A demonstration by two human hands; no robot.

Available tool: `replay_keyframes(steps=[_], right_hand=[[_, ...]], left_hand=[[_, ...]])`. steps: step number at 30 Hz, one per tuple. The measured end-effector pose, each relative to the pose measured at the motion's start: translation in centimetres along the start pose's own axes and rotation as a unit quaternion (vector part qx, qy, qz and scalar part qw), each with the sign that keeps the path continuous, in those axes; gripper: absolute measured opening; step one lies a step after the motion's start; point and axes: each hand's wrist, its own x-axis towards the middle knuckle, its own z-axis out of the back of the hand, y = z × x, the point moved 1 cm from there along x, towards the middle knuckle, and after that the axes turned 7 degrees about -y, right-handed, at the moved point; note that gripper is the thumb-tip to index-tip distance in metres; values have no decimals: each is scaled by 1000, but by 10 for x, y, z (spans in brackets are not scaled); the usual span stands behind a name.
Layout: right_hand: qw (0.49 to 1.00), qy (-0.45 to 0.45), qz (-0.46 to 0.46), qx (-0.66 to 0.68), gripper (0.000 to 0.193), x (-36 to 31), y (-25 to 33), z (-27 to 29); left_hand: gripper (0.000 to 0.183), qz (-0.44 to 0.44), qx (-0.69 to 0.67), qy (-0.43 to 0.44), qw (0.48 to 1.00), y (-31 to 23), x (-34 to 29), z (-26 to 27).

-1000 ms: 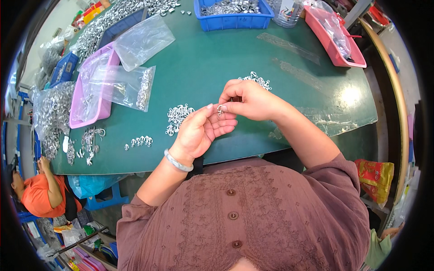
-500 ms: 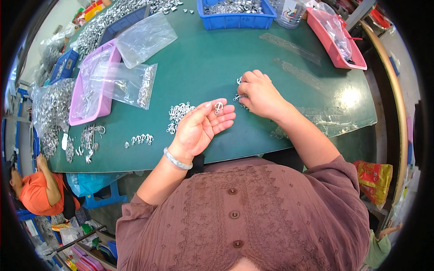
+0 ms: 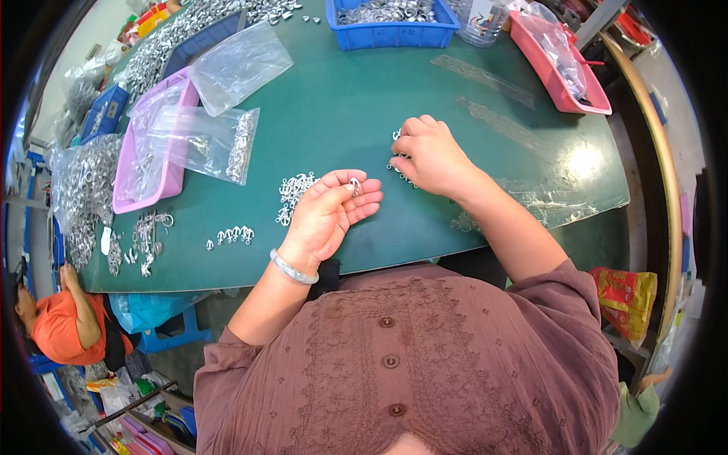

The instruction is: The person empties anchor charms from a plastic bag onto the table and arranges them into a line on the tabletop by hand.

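Observation:
My left hand [image 3: 322, 216] is turned palm up, a stone-look bangle [image 3: 293, 268] on its wrist. Its thumb and fingers pinch a small silver anchor charm [image 3: 355, 186]. Partly behind this hand, a heap of silver anchor charms [image 3: 290, 199] lies on the green table. To the right, my right hand [image 3: 432, 155] is palm down with bent fingers over a few more anchor charms [image 3: 404, 173]. Its fingertips are partly hidden, so whether it grips one is unclear. Farther left, several anchor charms [image 3: 236, 236] stand out in a short row.
A pink basket [image 3: 171, 178] holding clear bags stands on the left of the green table [image 3: 356, 98], a bag of metal parts [image 3: 241, 148] beside it. At the back are a blue tray [image 3: 394, 36] and a red-pink basket [image 3: 557, 87]. A person in orange [image 3: 68, 326] is at lower left.
My left thumb has come over onto the anchor charm that rested on the fingers, and the hand has shifted slightly left. My right hand stays over its charms.

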Motion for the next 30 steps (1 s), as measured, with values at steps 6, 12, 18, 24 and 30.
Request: replay_keyframes(steps=[6, 12, 18, 24, 30], right_hand=[[998, 24, 19, -56, 7, 4, 7, -7], [971, 111, -21, 209, 10, 13, 18, 7], [909, 103, -22, 404, 14, 10, 23, 8], [839, 113, -206, 490, 13, 5, 18, 12], [856, 132, -161, 473, 10, 4, 22, 13]], left_hand=[[20, -17, 17, -14, 1000, 2, 0, 2], [15, 12, 55, -43, 998, -1, -1, -5], [9, 10, 73, -13, 997, 2, -2, -8], [8, -25, 70, -51, 996, -1, -8, -16], [8, -26, 57, -48, 997, 1, -10, -17]])
